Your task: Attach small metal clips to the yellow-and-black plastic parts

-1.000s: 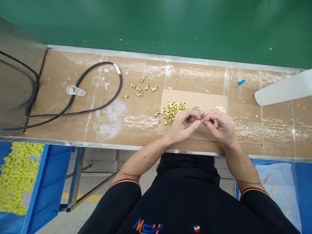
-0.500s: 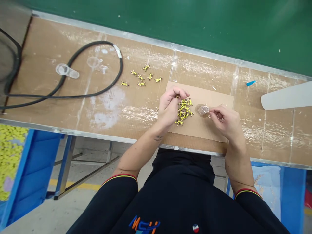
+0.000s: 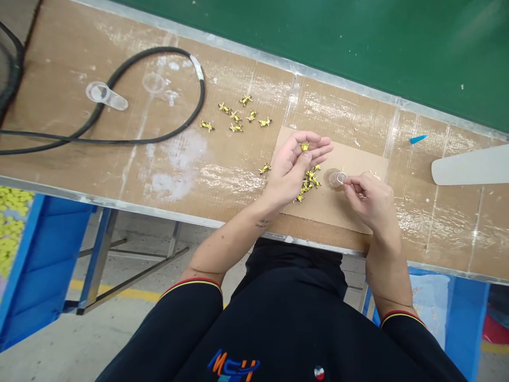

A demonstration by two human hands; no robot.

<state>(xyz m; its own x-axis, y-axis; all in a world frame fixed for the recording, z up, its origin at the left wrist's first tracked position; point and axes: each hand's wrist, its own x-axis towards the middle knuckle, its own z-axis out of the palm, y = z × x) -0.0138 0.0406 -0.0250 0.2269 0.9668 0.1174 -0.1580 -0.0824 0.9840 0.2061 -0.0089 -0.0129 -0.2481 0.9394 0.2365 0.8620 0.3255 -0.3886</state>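
While the left hand (image 3: 294, 170) lies open, a small yellow piece (image 3: 305, 146) on its fingers, the right hand (image 3: 368, 199) pinches something too small to tell beside a clear plastic cup (image 3: 337, 179).

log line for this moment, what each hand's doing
left hand: yellow part in cupped palm | right hand: touching clear cup | cardboard: yellow parts

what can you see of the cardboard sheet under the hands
The cardboard sheet is a flat, plain brown rectangle lying on the bench top, near the front edge and set slightly askew. A loose cluster of small yellow parts lies on it, with pale crumbs toward its right side. The left hand and right hand are over it, hiding much of its near half; whether they touch it cannot be told.
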